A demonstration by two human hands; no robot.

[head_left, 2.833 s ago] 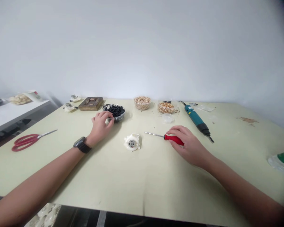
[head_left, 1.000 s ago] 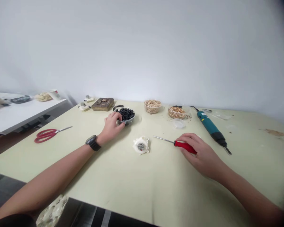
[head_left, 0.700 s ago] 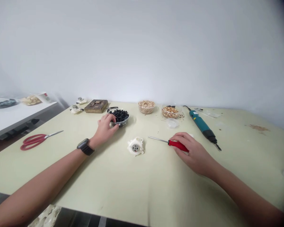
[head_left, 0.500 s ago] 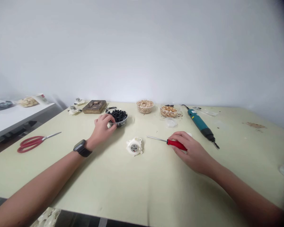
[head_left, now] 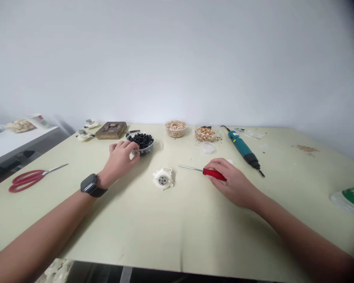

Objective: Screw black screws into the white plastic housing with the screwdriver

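My left hand (head_left: 119, 160), with a black watch on its wrist, is at the near left rim of a clear bowl of small black parts (head_left: 141, 142). Its thumb and fingertips are bent together by the rim; whatever they may pinch is too small to make out. In my right hand (head_left: 231, 179) is a red-handled screwdriver (head_left: 214, 174), its metal shaft pointing left. Between the hands a white plastic piece with a round grey motor centre (head_left: 163, 179) lies on the table, touched by neither hand.
Red scissors (head_left: 28, 179) lie at the left. Behind are a brown metal block (head_left: 111, 130), two bowls of small pieces (head_left: 176, 129) (head_left: 205, 134) and a clear lid (head_left: 207, 147). A teal power tool (head_left: 243, 149) lies at the right, and a green-labelled container (head_left: 352, 197) stands at the right edge.
The view has shifted to the right, so things appear further left and more of the green-labelled container shows. My left hand stays by the black parts; my right hand still holds the screwdriver.
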